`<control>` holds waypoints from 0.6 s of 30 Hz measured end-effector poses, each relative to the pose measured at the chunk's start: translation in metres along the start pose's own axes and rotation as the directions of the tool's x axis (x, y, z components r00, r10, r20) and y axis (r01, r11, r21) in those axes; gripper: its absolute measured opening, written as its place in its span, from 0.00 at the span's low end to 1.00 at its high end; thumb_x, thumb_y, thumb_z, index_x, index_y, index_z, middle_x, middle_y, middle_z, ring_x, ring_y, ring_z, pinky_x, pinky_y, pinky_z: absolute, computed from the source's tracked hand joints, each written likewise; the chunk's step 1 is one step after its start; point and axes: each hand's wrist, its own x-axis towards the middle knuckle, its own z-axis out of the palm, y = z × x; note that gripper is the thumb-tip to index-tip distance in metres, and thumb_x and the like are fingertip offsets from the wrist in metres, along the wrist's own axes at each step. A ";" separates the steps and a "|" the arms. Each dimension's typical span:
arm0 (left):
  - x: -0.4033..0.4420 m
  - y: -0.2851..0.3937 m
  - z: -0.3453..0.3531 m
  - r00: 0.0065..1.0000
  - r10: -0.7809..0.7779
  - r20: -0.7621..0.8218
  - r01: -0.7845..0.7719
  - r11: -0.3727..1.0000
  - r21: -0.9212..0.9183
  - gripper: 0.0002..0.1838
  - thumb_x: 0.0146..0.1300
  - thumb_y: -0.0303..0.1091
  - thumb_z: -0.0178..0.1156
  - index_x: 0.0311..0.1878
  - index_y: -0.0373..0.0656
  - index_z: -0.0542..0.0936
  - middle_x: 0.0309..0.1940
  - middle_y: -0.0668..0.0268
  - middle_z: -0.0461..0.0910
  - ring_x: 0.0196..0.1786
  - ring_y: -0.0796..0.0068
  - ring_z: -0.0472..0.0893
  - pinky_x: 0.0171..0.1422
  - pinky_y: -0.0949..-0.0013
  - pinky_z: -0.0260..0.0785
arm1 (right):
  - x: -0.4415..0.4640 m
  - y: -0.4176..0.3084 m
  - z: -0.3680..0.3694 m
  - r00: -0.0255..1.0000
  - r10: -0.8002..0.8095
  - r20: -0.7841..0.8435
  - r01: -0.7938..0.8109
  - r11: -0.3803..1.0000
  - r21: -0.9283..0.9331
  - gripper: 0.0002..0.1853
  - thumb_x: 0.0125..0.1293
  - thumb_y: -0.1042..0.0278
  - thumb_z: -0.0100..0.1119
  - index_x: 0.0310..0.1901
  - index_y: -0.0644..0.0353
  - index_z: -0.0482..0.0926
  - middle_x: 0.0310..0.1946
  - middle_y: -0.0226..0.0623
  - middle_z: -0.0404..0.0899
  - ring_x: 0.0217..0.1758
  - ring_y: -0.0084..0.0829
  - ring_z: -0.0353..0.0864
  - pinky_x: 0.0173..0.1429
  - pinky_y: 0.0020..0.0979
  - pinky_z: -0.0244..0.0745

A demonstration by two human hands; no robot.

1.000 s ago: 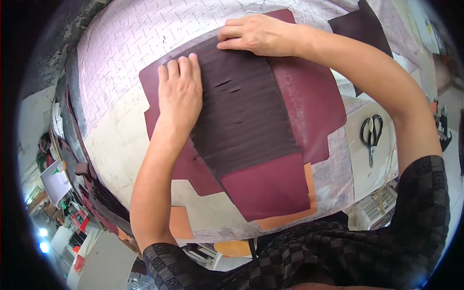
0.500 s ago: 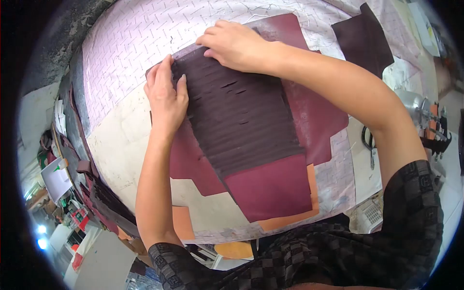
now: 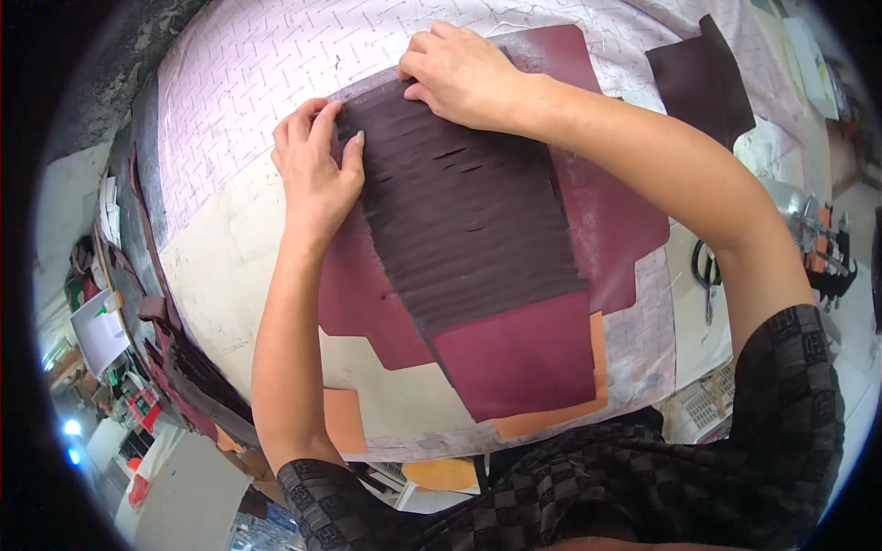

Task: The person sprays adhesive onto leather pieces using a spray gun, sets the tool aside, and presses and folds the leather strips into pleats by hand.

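A dark brown ribbed panel (image 3: 473, 216) with several short slits lies over a wider maroon leather piece (image 3: 606, 230). Its lower end is a smooth maroon section (image 3: 519, 354). At the panel's upper left corner rests my left hand (image 3: 317, 165), fingertips bent over the edge and thumb spread apart on the panel's side. My right hand (image 3: 464, 78) is curled at the top edge, with thumb and fingers closed on the panel there. The tips of those fingers are partly hidden.
Patterned pale sheeting (image 3: 248, 101) covers the far side of the work surface. Black-handled scissors (image 3: 707, 280) lie at the right. Another dark leather piece (image 3: 703, 83) is at the upper right. Orange pieces (image 3: 344, 421) show near the front edge, and scraps (image 3: 197, 386) hang at the left.
My right hand has shifted slightly right and up along the top edge, in a view that has itself moved a little. The left hand stays at the upper left corner.
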 end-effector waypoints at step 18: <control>0.011 -0.012 -0.007 0.995 0.030 -0.092 -0.047 0.979 -0.196 0.24 0.62 0.25 0.74 0.63 0.44 0.88 0.63 0.62 0.87 0.70 0.52 0.78 0.79 0.51 0.68 | -0.006 -0.014 -0.034 0.951 -0.304 -0.063 0.304 0.953 0.001 0.08 0.76 0.71 0.62 0.52 0.62 0.82 0.45 0.47 0.87 0.53 0.49 0.87 0.63 0.49 0.81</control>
